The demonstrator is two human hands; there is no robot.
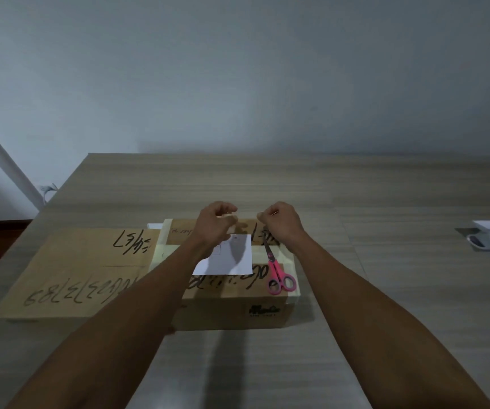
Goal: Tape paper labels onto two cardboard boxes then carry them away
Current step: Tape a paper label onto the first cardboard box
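A cardboard box (235, 308) is seen nearest on the wooden table (385, 290), topped by a paper label (232, 261) and pink scissors (277, 276); a flatter box (69, 273) lies beside it. Beyond, the left hand (215, 222) and right hand (280, 221) are held curled; any tape between them cannot be made out.
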